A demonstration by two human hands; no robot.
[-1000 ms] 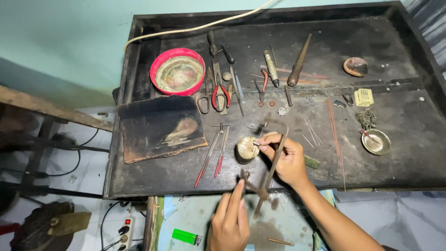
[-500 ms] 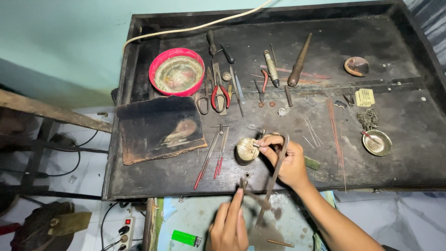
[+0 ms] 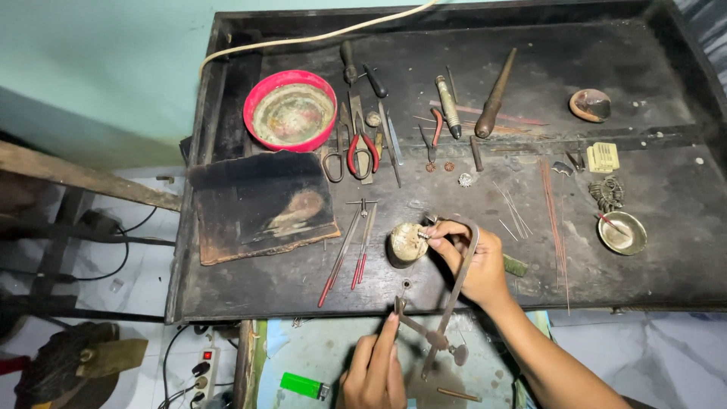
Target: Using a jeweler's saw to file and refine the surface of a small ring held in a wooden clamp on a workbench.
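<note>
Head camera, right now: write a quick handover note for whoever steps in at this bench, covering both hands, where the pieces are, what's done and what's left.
Left hand: below the bench edge, fingers pinching the lower end of a thin metal saw-like frame.
Right hand: on the black bench tray, fingertips pinching a tiny piece against the small round pale block; the frame's arm crosses this hand.
Nearby: red-tipped rods left of the block, red-handled pliers and red bowl further back, small metal dish at right.
Done: piece seated on the block, frame in hand.
Left: the work on that piece; its state is too small to tell.
</note>
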